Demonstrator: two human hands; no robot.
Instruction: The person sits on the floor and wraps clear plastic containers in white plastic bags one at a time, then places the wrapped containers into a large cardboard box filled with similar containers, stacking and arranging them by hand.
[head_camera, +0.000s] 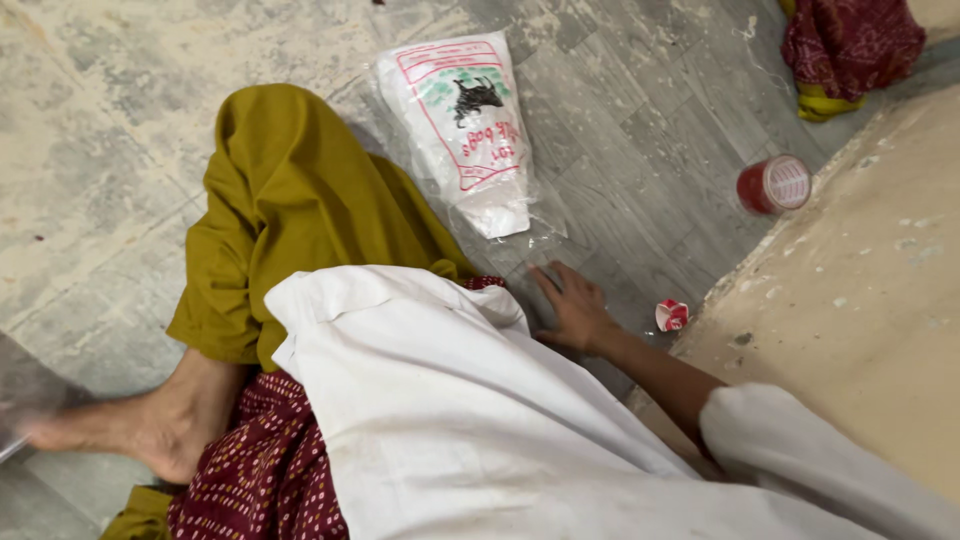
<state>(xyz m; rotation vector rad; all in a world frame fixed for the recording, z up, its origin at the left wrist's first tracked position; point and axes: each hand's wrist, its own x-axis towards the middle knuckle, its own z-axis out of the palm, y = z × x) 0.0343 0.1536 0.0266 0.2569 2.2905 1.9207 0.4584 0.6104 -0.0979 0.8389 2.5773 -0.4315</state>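
You're sitting on a grey tiled floor (640, 110) w/ pale dusty patches. A clear plastic packet (465, 130) is lying at 12 o'clock, a red tape roll (775, 184) at 2, a small red-white scrap (671, 315) at 3.

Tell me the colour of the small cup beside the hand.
Red and white; the cup shows in the head view.

Loose mustard-yellow trousers (290, 210) are worn, pretty baggy and creased. A white tunic (440, 400) with a wide white sleeve (790, 450) is draped over them, and a maroon cloth (260, 470) with small pale dots is seen underneath. The foot (150, 425) is bare.
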